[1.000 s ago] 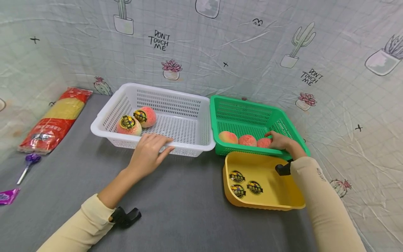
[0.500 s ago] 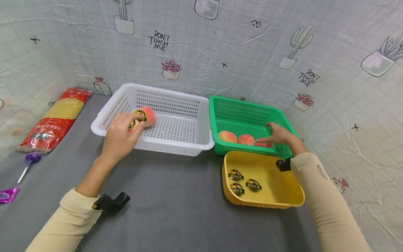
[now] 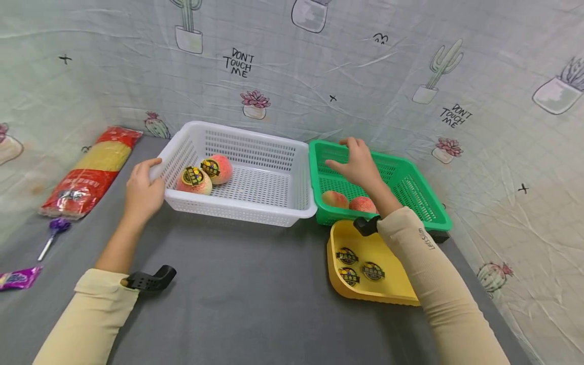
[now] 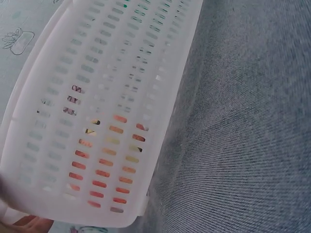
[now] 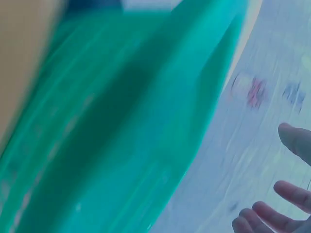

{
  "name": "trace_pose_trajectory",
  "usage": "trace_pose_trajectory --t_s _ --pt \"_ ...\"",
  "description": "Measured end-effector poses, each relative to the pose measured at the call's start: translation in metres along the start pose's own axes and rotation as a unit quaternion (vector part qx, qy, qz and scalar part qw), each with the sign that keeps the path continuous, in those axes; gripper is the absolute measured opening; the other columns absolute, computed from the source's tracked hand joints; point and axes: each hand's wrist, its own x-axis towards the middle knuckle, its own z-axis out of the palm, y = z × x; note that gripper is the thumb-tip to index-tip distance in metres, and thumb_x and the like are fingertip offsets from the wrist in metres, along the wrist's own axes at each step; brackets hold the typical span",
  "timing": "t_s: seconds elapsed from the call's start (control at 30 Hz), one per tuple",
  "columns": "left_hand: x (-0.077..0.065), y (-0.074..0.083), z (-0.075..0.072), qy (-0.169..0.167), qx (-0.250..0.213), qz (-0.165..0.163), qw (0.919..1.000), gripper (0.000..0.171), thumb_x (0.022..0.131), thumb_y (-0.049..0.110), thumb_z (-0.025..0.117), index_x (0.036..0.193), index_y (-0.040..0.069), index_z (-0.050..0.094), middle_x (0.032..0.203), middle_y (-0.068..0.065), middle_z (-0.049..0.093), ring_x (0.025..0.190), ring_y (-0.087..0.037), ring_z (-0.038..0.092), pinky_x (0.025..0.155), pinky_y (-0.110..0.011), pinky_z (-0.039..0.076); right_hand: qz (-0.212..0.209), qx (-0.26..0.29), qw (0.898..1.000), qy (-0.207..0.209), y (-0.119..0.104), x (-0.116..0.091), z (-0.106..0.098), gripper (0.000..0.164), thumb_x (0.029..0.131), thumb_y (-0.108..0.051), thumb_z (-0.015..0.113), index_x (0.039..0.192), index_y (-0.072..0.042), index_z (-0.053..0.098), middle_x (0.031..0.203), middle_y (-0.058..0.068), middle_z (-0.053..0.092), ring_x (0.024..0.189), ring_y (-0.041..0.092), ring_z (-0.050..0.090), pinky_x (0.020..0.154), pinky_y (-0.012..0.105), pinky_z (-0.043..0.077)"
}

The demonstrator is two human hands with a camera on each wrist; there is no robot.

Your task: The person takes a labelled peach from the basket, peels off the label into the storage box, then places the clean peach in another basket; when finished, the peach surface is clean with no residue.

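My left hand (image 3: 142, 192) grips the left end of a white plastic basket (image 3: 237, 207); in the left wrist view its fingers (image 4: 36, 224) show at the rim. Two peaches sit at the basket's left side, a front peach (image 3: 187, 187) and a rear peach (image 3: 223, 170), both bearing black fruit stickers. My right hand (image 3: 358, 165) is spread over the green basket (image 3: 424, 195), holding nothing. Two peaches without visible stickers, one yellowish peach (image 3: 334, 199) and one red peach (image 3: 363, 204), lie along its front wall; my forearm covers the area to their right.
A yellow tray (image 3: 339, 284) with several round stickers (image 3: 372, 271) stands before the green basket, partly under my right sleeve. On the left lie a red and yellow packet (image 3: 91, 172), a purple lollipop (image 3: 58, 224) and a purple wrapper (image 3: 20, 279). A printed curtain (image 3: 283, 76) hangs behind.
My left hand has moved left from the white basket's front rim, past the peaches, to its left end. My right hand has lifted off the peaches and swung left over the green basket.
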Motion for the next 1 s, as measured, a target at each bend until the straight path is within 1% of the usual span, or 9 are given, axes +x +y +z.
trace_pose_trajectory --t_s 0.07,0.2,0.37,0.53,0.7,0.8,0.87,0.93,1.0 --pt "0.000 0.000 -0.002 -0.003 0.001 -0.004 1.0000 0.049 0.086 -0.002 0.035 0.133 -0.010 0.043 0.134 -0.032 0.039 0.123 -0.050 0.035 0.102 -0.058 0.025 -0.020 0.015 1.000 0.000 -0.019 0.007 0.012 0.063 0.088 -0.033 0.068 0.136 -0.003 0.042 0.138 0.019 0.036 0.121 0.034 0.038 0.097 0.049 0.037" --pt "0.001 0.000 -0.004 -0.004 0.002 -0.002 1.0000 0.047 0.087 -0.003 0.036 0.133 -0.010 0.043 0.133 -0.032 0.040 0.122 -0.050 0.036 0.102 -0.058 0.026 -0.050 0.037 0.998 -0.024 -0.055 0.017 0.037 0.063 0.088 -0.032 0.069 0.138 -0.006 0.042 0.136 0.016 0.039 0.118 0.029 0.042 0.093 0.044 0.041" --pt "0.001 0.000 -0.002 -0.006 0.009 0.000 0.9999 0.047 0.087 -0.003 0.036 0.133 -0.011 0.042 0.132 -0.032 0.040 0.121 -0.049 0.037 0.102 -0.059 0.027 -0.076 0.064 0.993 -0.057 -0.089 0.026 0.072 0.063 0.088 -0.032 0.069 0.139 -0.008 0.042 0.136 0.014 0.041 0.119 0.026 0.044 0.092 0.040 0.043" --pt "-0.001 0.004 0.000 -0.006 0.008 -0.008 0.9999 0.047 0.087 -0.003 0.036 0.133 -0.011 0.043 0.133 -0.031 0.040 0.121 -0.048 0.038 0.102 -0.059 0.027 -0.090 0.077 0.988 -0.099 -0.118 0.031 0.106 0.066 0.085 -0.032 0.072 0.140 -0.009 0.041 0.136 0.014 0.043 0.119 0.025 0.045 0.092 0.037 0.043" --pt "-0.002 0.005 0.000 0.003 0.001 -0.003 1.0000 0.045 0.087 -0.003 0.036 0.131 -0.011 0.045 0.133 -0.031 0.041 0.122 -0.047 0.038 0.103 -0.057 0.027 -0.105 0.089 0.978 -0.155 -0.144 0.037 0.137 0.071 0.083 -0.032 0.074 0.141 -0.008 0.041 0.137 0.013 0.046 0.119 0.024 0.047 0.091 0.035 0.045" --pt "-0.002 0.005 0.001 0.003 0.001 -0.002 1.0000 0.045 0.087 -0.003 0.036 0.130 -0.012 0.045 0.133 -0.031 0.041 0.123 -0.046 0.038 0.103 -0.057 0.027 -0.119 0.088 0.971 -0.186 -0.158 0.039 0.151 0.072 0.082 -0.032 0.075 0.141 -0.007 0.042 0.132 0.013 0.050 0.112 0.023 0.052 0.086 0.032 0.047" --pt "-0.002 0.005 0.001 0.001 0.002 -0.005 1.0000 0.045 0.087 -0.003 0.036 0.131 -0.011 0.045 0.133 -0.030 0.041 0.123 -0.046 0.038 0.103 -0.057 0.027 -0.136 0.081 0.967 -0.201 -0.167 0.040 0.157 0.071 0.083 -0.030 0.073 0.141 -0.005 0.041 0.130 0.013 0.052 0.109 0.023 0.053 0.084 0.031 0.047" --pt "-0.003 0.005 0.001 0.000 0.002 -0.008 1.0000 0.045 0.087 -0.003 0.037 0.131 -0.011 0.044 0.134 -0.030 0.041 0.123 -0.046 0.038 0.103 -0.057 0.027 -0.157 0.072 0.962 -0.210 -0.175 0.041 0.163 0.070 0.083 -0.028 0.073 0.141 -0.004 0.041 0.129 0.012 0.053 0.110 0.021 0.053 0.087 0.029 0.045" --pt "-0.003 0.005 0.001 -0.001 0.002 -0.011 0.9999 0.046 0.087 -0.003 0.037 0.132 -0.010 0.044 0.134 -0.029 0.041 0.123 -0.045 0.038 0.103 -0.057 0.027 -0.175 0.060 0.959 -0.214 -0.182 0.043 0.168 0.071 0.084 -0.026 0.072 0.142 -0.003 0.038 0.134 0.011 0.049 0.118 0.020 0.049 0.093 0.026 0.041"
